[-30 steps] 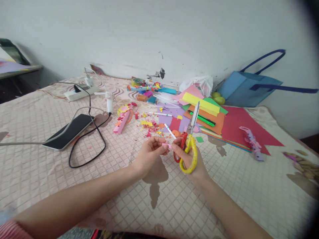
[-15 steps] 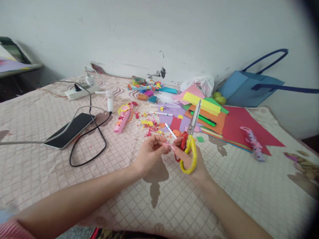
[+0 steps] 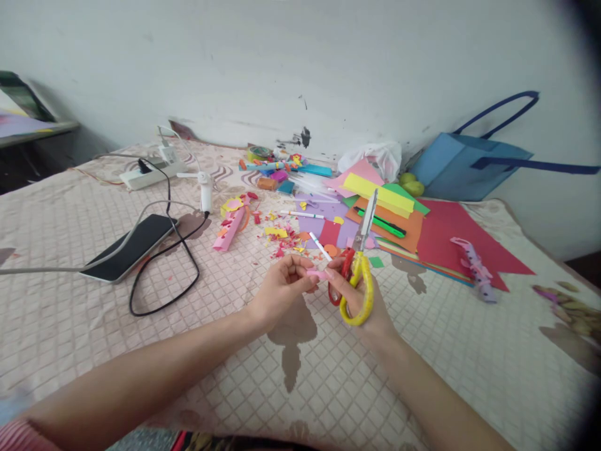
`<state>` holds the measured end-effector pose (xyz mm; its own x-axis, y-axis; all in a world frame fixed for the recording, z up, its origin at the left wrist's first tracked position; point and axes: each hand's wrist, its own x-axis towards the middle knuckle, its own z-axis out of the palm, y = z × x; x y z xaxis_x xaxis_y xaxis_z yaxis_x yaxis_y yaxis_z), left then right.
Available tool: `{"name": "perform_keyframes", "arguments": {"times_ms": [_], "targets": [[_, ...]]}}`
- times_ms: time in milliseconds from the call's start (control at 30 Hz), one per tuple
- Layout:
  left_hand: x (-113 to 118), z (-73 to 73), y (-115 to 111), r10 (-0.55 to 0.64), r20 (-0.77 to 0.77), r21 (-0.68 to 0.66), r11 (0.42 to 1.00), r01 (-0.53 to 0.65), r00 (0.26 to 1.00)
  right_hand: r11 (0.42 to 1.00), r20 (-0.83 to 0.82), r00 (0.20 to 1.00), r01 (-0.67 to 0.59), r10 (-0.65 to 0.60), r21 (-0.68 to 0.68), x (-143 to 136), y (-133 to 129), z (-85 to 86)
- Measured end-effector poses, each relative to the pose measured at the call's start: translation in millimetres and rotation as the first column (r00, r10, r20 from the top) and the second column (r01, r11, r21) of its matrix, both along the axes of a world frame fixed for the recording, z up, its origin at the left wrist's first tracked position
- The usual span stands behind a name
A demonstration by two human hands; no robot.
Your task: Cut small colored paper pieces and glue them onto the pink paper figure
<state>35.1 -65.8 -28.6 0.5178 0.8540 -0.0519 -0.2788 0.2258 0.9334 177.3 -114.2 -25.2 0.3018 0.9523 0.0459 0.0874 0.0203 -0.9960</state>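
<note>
Between the fingertips of both hands is a small pink paper piece. My left hand is closed in a pinch on its left end. The thumb and finger of my right hand pinch its right end. Scissors with yellow and red handles also hang in my right hand, blades pointing up and away. Just beyond the fingers lie a white marker and a heap of red, pink and yellow paper scraps.
Coloured paper sheets and a green cutter lie right of centre, below a blue bag. A pink paper roll sits left of the scraps. Farther left are a black power bank, cables, a small white fan and a power strip.
The fingertips have drawn slightly apart, and more of the pink paper piece shows between them. The scissors remain in my right hand, tilted almost the same way.
</note>
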Motion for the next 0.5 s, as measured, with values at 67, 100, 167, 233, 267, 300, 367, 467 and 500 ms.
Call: {"name": "perform_keyframes", "arguments": {"times_ms": [67, 100, 167, 233, 267, 300, 367, 467, 500], "targets": [[-0.2, -0.9, -0.2, -0.01, 0.015, 0.024, 1.0, 0.009, 1.0, 1.0, -0.004, 1.0, -0.015, 0.015, -0.014, 0.0, 0.4, 0.3], [-0.2, -1.6, -0.4, -0.016, 0.019, 0.033, 0.999, 0.016, 1.0, 0.999, -0.004, 1.0, -0.022, 0.022, -0.024, -0.1, 0.8, 0.3], [0.2, -3.2, -0.8, -0.028, 0.023, 0.042, 0.999, 0.027, 0.999, 0.999, -0.012, 1.0, -0.021, 0.021, -0.042, -0.2, 1.7, -0.1], [0.8, -4.7, -1.0, -0.031, 0.02, 0.044, 0.999, 0.03, 0.999, 0.999, -0.021, 1.0, 0.0, -0.001, -0.046, -0.2, 2.4, -0.4], [1.0, -5.3, -0.9, -0.031, 0.017, 0.044, 0.999, 0.03, 0.999, 0.999, -0.021, 1.0, 0.006, -0.007, -0.045, -0.2, 2.6, -0.4], [1.2, -5.8, -0.7, -0.031, 0.014, 0.045, 0.999, 0.03, 0.999, 0.999, -0.02, 1.0, 0.011, -0.011, -0.044, -0.1, 2.7, -0.2], [1.1, -6.5, 0.1, -0.027, 0.006, 0.05, 0.998, 0.027, 1.0, 0.998, -0.016, 1.0, 0.017, -0.018, -0.054, -0.1, 2.8, 0.8], [0.5, -7.2, 2.1, -0.016, -0.013, 0.055, 0.998, 0.017, 1.0, 0.998, -0.019, 1.0, 0.017, -0.018, -0.069, 0.3, 3.1, 2.7], [0.2, -7.4, 2.9, -0.02, -0.027, 0.051, 0.998, 0.022, 0.999, 0.998, -0.015, 1.0, 0.02, -0.021, -0.063, 0.6, 3.3, 3.2]]}}
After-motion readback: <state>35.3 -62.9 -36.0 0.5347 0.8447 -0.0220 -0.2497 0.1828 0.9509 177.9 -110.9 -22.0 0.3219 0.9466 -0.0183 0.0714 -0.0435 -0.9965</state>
